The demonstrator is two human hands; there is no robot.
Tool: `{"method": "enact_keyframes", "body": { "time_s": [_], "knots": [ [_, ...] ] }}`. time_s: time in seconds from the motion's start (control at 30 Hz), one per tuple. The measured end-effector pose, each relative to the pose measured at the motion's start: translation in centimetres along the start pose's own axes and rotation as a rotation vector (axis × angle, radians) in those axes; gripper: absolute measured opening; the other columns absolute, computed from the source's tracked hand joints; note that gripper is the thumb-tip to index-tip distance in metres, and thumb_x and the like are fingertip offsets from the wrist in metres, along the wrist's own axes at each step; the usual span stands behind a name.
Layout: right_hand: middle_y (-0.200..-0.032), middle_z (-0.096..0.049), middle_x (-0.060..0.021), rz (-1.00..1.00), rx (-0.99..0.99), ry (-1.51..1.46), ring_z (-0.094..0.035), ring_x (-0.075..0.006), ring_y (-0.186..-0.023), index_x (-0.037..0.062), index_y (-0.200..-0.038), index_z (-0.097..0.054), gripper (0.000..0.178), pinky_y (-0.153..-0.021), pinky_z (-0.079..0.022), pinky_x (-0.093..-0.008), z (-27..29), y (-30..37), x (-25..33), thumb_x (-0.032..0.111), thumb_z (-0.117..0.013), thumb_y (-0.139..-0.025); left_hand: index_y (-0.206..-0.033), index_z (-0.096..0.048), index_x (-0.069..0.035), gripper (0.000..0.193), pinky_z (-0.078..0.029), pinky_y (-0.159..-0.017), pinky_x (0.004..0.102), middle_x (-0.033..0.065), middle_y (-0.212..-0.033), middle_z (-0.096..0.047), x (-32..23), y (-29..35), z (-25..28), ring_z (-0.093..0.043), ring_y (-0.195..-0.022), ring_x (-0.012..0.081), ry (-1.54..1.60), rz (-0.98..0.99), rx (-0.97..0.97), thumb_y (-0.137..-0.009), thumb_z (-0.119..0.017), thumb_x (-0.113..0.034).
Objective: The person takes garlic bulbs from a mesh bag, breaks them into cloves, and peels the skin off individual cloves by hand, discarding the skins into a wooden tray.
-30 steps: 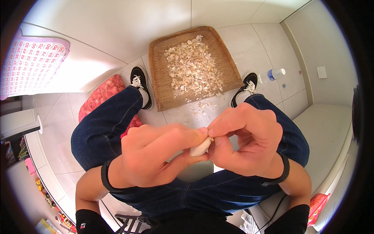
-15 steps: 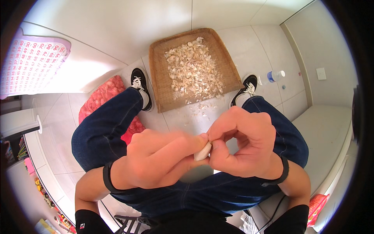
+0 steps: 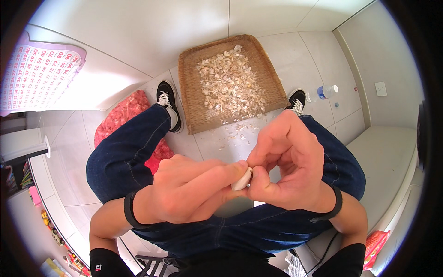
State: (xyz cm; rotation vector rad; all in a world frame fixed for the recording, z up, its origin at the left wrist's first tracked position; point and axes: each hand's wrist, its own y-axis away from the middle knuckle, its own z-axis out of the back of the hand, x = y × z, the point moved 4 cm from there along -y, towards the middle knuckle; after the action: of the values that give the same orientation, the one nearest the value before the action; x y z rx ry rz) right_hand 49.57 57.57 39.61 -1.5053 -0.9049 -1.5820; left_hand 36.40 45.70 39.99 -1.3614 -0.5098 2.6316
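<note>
A pale garlic clove (image 3: 242,180) is pinched between the thumb and fingers of my left hand (image 3: 194,187), above my lap. At the clove's upper end, the thumb and forefinger of my right hand (image 3: 293,161) close on its tip, the other fingers curled. Beyond my hands, a woven wicker tray (image 3: 194,108) lies on the floor between my feet. Heaped in it are garlic cloves and papery skins (image 3: 230,83), and a few scraps (image 3: 240,129) are scattered on the tiles in front of its near edge.
A red mesh sack of garlic bulbs (image 3: 120,115) lies by my left leg. Beyond my right shoe (image 3: 297,99) is a clear plastic bottle (image 3: 325,92) on its side. A number chart (image 3: 41,76) hangs at the far left; a grey bench (image 3: 383,161) runs along the right.
My right forefinger has risen a little, and the right hand looks more upright. The clove stays in my left fingers, its tip now showing more clearly.
</note>
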Motion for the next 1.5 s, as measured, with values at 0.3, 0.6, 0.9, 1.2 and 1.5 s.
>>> {"method": "enact_keyframes", "body": {
  "time_s": [0.3, 0.6, 0.9, 1.2, 1.5],
  "knots": [
    [-0.073, -0.066, -0.0056, 0.001, -0.001, 0.041, -0.069, -0.0084, -0.074, -0.0004, -0.091, -0.045, 0.025, -0.061, -0.054, -0.0191, 0.0, -0.1, -0.2, -0.011, -0.061, -0.076, -0.1, -0.074, 0.001, 0.028, -0.05, -0.051, 0.0248, 0.0099, -0.068, -0.067, 0.0, -0.3, 0.0, -0.066, -0.055, 0.0217, -0.046, 0.06, 0.031, -0.075, -0.084, -0.009],
    [-0.077, -0.063, -0.0036, -0.186, -0.158, -0.193, -0.064, -0.0048, -0.068, 0.0023, -0.091, -0.047, 0.018, -0.055, -0.05, -0.019, 0.1, -0.1, -1.9, -0.009, -0.057, -0.081, -0.102, -0.071, 0.0, 0.028, -0.052, -0.056, 0.0244, 0.0091, -0.078, -0.072, 1.4, -0.9, -0.7, -0.07, -0.063, 0.0163, 0.192, 0.229, 0.028, -0.082, -0.082, -0.015],
    [-0.091, -0.066, -0.0055, -0.119, -0.108, -0.292, -0.064, -0.0078, -0.078, -0.0009, -0.113, -0.064, 0.028, -0.064, -0.052, -0.0222, -0.7, -2.1, -5.5, 0.002, -0.072, -0.086, -0.112, -0.071, 0.003, 0.027, -0.042, -0.066, 0.0204, 0.0022, -0.084, -0.067, 7.0, 0.0, -1.9, -0.055, -0.074, 0.0067, 0.786, 0.739, -0.091, -0.101, -0.06, -0.02],
    [-0.095, -0.061, -0.0034, -0.01, -0.201, -0.218, -0.061, -0.0091, -0.089, 0.0021, -0.106, -0.074, 0.019, -0.07, -0.051, -0.0224, -2.0, -3.0, -8.6, 0.007, -0.073, -0.088, -0.096, -0.072, 0.0, 0.03, -0.043, -0.067, 0.0226, 0.0005, -0.08, -0.065, 9.2, 1.8, -1.9, -0.054, -0.072, 0.0071, 0.902, 0.807, -0.063, -0.103, -0.057, -0.024],
    [-0.1, -0.063, -0.0048, -0.06, -0.188, -0.243, -0.062, -0.0122, -0.094, 0.0017, -0.111, -0.072, 0.021, -0.079, -0.053, -0.0261, -4.0, -3.0, -10.1, 0.014, -0.07, -0.094, -0.109, -0.069, 0.001, 0.027, -0.042, -0.063, 0.0199, 0.0018, -0.088, -0.066, 10.9, 4.1, -2.4, -0.056, -0.073, 0.0065, 1.01, 0.787, -0.049, -0.104, -0.057, -0.023]
  ]
}}
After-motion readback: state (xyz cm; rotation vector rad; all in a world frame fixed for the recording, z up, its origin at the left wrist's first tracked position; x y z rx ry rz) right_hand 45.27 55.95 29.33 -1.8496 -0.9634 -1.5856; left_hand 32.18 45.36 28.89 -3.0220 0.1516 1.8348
